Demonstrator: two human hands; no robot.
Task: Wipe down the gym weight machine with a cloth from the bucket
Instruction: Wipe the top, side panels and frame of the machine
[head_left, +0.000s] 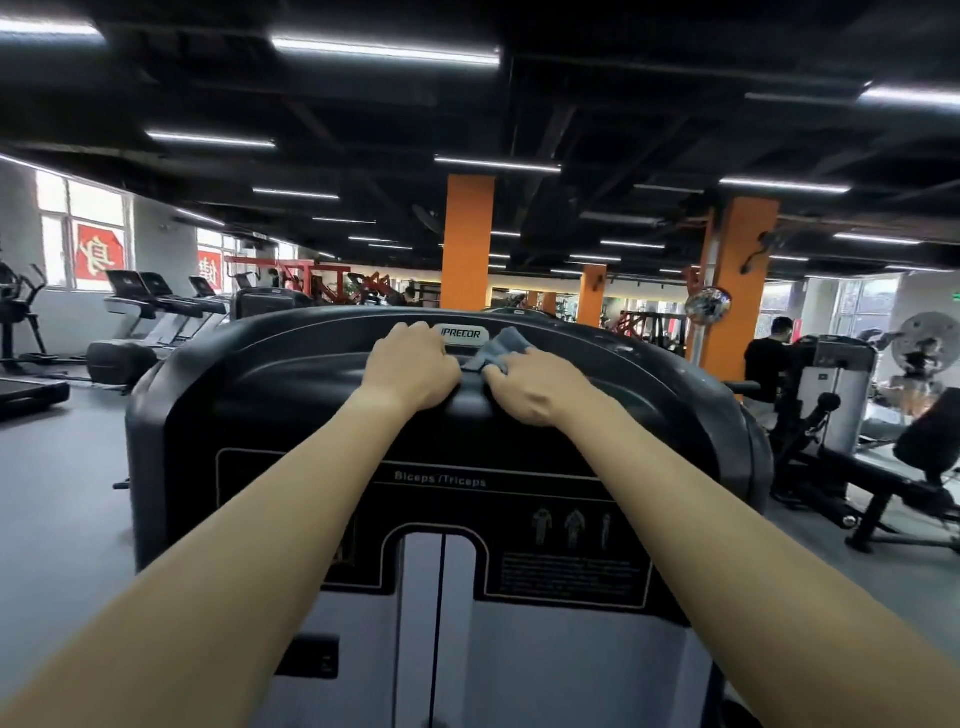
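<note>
**Q:** Surface of the weight machine?
**A:** Smooth black moulded shroud, rounded top.

**Q:** Cloth position?
**A:** Grey-blue, crumpled, on the top edge just right of the logo plate. The right hand curls its fingers onto it.

**Q:** Left hand?
**A:** Fingers curled over the top ridge, gripping it.

**Q:** Surroundings?
**A:** Treadmills far left, bench right, orange pillar beyond.
</note>
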